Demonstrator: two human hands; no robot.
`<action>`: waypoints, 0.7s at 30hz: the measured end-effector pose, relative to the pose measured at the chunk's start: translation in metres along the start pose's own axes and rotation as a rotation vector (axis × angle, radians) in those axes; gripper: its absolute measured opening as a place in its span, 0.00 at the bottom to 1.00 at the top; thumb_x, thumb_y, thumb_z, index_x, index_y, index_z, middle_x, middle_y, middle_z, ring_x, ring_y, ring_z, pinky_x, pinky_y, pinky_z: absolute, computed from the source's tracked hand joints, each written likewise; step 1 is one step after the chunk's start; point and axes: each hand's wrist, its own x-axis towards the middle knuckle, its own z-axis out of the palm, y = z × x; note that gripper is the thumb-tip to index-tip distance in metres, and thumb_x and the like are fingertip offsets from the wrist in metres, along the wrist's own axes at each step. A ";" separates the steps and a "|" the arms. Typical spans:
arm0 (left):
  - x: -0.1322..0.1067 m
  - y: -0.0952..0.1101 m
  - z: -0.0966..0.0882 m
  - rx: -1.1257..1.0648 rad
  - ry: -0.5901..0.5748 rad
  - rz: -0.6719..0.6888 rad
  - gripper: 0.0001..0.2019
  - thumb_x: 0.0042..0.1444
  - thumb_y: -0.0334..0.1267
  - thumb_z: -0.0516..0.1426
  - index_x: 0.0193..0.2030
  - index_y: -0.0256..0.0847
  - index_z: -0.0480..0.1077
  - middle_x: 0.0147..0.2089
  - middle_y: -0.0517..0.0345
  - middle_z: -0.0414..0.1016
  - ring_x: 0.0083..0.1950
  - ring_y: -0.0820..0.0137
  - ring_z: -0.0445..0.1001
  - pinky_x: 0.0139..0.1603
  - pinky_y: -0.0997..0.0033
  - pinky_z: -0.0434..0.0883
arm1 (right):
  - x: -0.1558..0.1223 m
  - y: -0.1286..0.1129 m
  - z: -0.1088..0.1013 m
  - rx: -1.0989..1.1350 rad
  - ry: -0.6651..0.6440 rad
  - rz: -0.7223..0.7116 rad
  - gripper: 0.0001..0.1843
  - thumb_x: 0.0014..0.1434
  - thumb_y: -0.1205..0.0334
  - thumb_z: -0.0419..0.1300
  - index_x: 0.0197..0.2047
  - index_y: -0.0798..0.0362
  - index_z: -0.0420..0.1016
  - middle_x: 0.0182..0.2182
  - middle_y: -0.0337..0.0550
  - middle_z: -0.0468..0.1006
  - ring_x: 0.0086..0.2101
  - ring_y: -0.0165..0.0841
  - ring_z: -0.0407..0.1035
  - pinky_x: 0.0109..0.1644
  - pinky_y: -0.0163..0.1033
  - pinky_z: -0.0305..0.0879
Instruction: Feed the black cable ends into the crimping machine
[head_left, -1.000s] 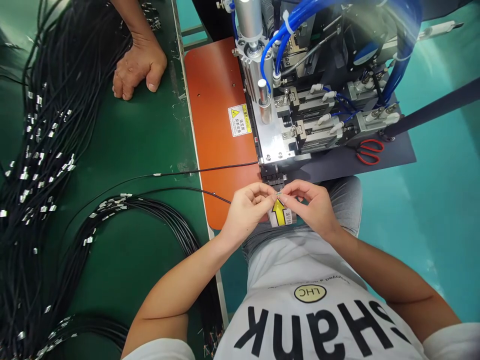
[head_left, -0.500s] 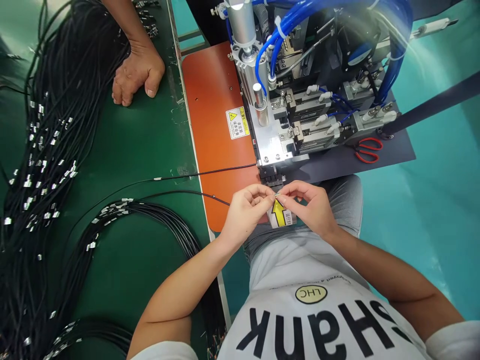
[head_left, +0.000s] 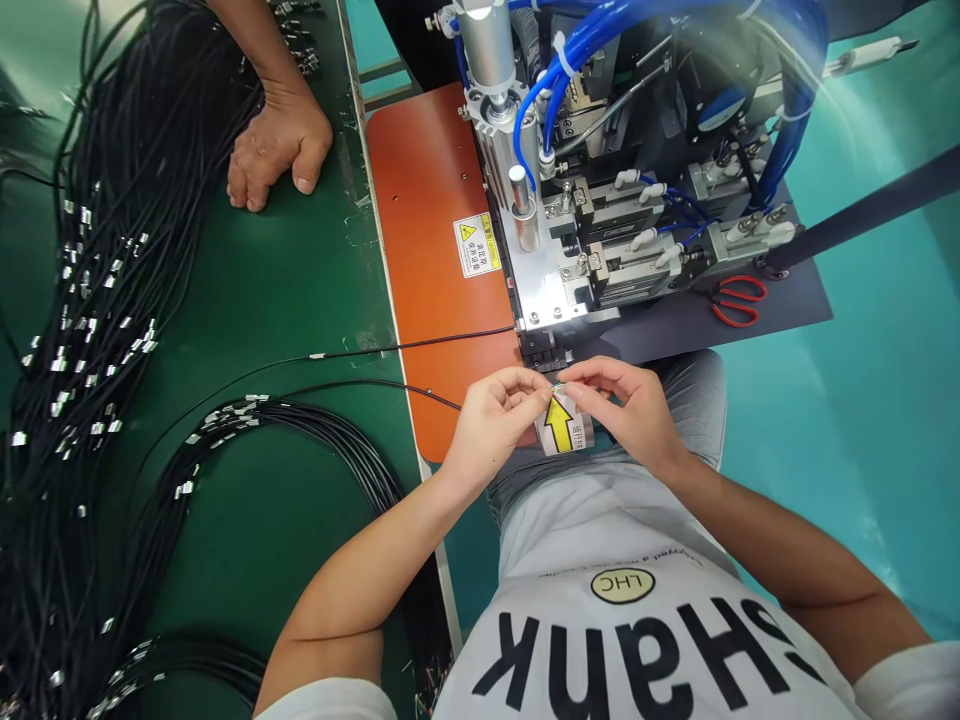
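Your left hand [head_left: 491, 425] closes in a pinch on the black cable [head_left: 442, 400], which runs off toward nine o'clock. Your right hand [head_left: 636, 408] bends thumb and finger close to the small pale tip [head_left: 558, 389] between your hands; whether it grips, I cannot tell. The arrow label [head_left: 559, 428] lies at six o'clock from that tip, the machine [head_left: 549, 285] at twelve.

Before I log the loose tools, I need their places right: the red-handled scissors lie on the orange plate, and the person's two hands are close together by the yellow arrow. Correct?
Not quite: the head view shows the red-handled scissors on the dark grey plate, not the orange plate. The left hand and right hand are indeed close together by the yellow arrow.
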 end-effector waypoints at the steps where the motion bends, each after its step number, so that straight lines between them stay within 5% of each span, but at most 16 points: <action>1: 0.000 0.000 0.000 0.005 -0.002 0.004 0.12 0.55 0.44 0.64 0.36 0.37 0.71 0.25 0.65 0.68 0.22 0.81 0.64 0.24 0.82 0.67 | 0.000 0.000 -0.001 -0.011 0.001 -0.020 0.07 0.59 0.61 0.65 0.42 0.49 0.82 0.36 0.41 0.81 0.36 0.33 0.73 0.40 0.40 0.66; 13: -0.003 -0.004 -0.002 0.122 -0.035 0.066 0.11 0.58 0.44 0.61 0.38 0.38 0.71 0.25 0.64 0.67 0.24 0.78 0.67 0.22 0.80 0.63 | 0.002 -0.003 0.005 -0.275 0.065 -0.310 0.04 0.60 0.67 0.63 0.33 0.50 0.78 0.32 0.38 0.78 0.34 0.32 0.71 0.39 0.40 0.64; 16: -0.005 -0.009 -0.003 0.285 -0.036 0.245 0.08 0.61 0.41 0.59 0.42 0.39 0.70 0.31 0.61 0.70 0.29 0.76 0.68 0.28 0.77 0.67 | -0.005 0.004 0.000 -0.284 0.094 -0.303 0.05 0.60 0.67 0.63 0.32 0.50 0.76 0.31 0.39 0.77 0.34 0.33 0.70 0.39 0.41 0.64; 21: 0.007 -0.010 -0.017 0.826 -0.049 0.735 0.07 0.65 0.31 0.53 0.46 0.40 0.70 0.44 0.53 0.70 0.46 0.70 0.70 0.45 0.70 0.71 | 0.004 0.014 -0.012 -0.184 0.135 -0.144 0.06 0.62 0.62 0.62 0.32 0.51 0.75 0.30 0.39 0.76 0.32 0.32 0.68 0.38 0.40 0.65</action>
